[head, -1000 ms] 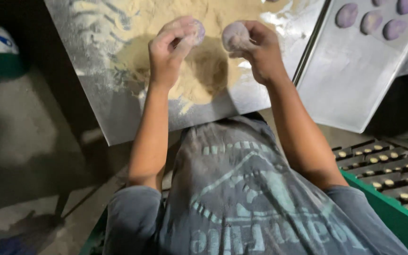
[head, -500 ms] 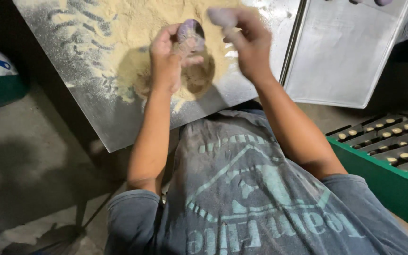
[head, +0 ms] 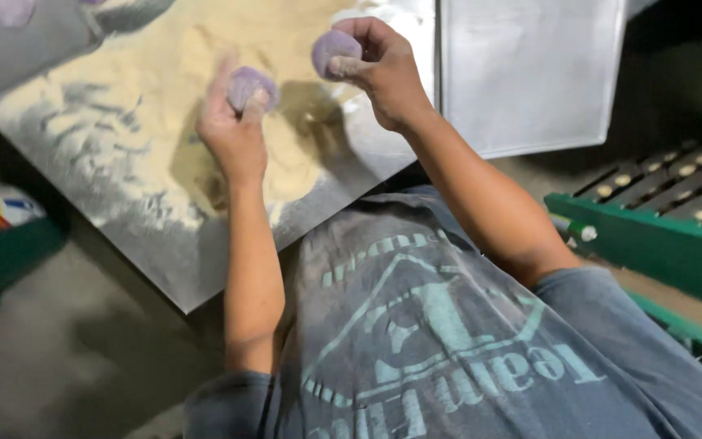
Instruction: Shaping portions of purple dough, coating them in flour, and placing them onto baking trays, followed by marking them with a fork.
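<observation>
Fingers (head: 245,102) of both hands closed on purple dough balls (head: 251,84), now farther apart.

Dim rm; grey concrete floor (head: 34,349), green rack (head: 652,252).

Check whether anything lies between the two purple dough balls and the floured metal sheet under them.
Nothing visible does. The left hand holds one purple dough ball and the right hand holds the other purple ball, both raised over the floured metal sheet. Below them lies only the loose tan flour.
</observation>
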